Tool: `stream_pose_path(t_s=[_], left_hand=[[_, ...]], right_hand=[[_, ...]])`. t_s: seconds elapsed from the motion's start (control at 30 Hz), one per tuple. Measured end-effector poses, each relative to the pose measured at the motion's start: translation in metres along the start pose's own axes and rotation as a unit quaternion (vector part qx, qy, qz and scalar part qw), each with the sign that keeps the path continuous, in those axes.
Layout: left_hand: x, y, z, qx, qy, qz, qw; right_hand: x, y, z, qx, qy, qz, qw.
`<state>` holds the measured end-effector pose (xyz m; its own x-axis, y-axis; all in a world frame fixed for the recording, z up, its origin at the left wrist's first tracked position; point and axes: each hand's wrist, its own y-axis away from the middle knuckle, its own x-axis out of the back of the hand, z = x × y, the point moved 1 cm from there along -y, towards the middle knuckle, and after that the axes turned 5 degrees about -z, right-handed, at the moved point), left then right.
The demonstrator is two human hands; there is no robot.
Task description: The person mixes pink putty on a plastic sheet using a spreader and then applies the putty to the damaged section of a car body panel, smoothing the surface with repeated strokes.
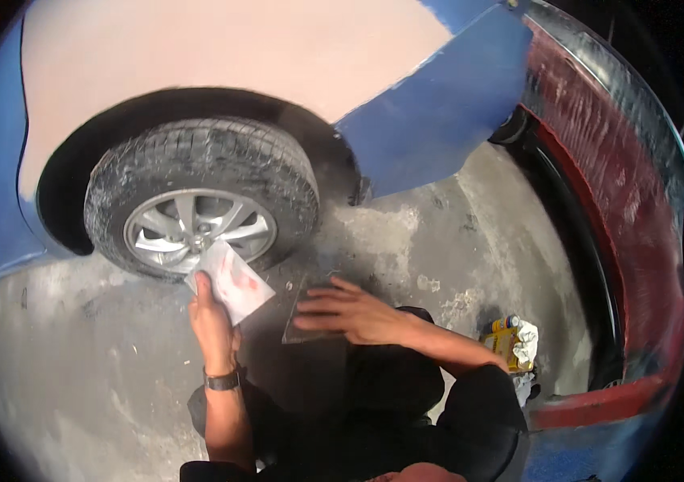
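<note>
Left fingers (201,283) pinched on a pale card (231,279) smeared pink-red, thumb side hidden behind it, card tilted face-up as if to keep the smear from sliding off. Left hand (213,325) raised just in front of the wheel (201,197), watch (222,379) on the wrist. Right fingers (330,299) spread and lying flat on a thin grey plate (310,309), pressing rather than gripping, likely to steady it against the knee below. Right hand (354,315) just beside the card, the two sheets near but not touching. Both held low over the lap, within easy reach of each other. Further out: dusty tyre, silver rim, dark arch. Above it, a blue car body (430,120) with a broad pinkish filled patch (237,48) over the arch. Grey, stained floor (77,361) all round. By the right elbow, a yellow can (502,337) with a white rag (526,341) against it, parked on the floor. Far right, a red curved panel (623,201), scuffed.
</note>
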<state>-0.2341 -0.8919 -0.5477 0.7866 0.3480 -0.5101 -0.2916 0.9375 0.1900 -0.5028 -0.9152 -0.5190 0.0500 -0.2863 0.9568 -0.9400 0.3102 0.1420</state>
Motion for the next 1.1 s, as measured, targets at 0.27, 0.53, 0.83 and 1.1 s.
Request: stream_pose_path(t_s=[0.27, 0.53, 0.83, 1.1], left_hand=[[-0.031, 0.016, -0.04, 0.123, 0.363, -0.118, 0.916], [-0.032, 0.029, -0.02, 0.039, 0.203, -0.106, 0.973], [-0.033, 0.016, -0.032, -0.093, -0.046, 0.042, 0.994], [-0.027, 0.022, -0.029, -0.076, -0.11, 0.036, 0.99]], right_hand=[[0.039, -0.027, -0.034, 0.16, -0.284, 0.307, 0.894], [0.007, -0.017, 0.013, -0.144, 0.014, 0.183, 0.972], [0.042, -0.023, -0.033, -0.136, 0.125, 0.146, 0.972], [0.043, -0.028, -0.032, -0.1, 0.149, 0.154, 0.972]])
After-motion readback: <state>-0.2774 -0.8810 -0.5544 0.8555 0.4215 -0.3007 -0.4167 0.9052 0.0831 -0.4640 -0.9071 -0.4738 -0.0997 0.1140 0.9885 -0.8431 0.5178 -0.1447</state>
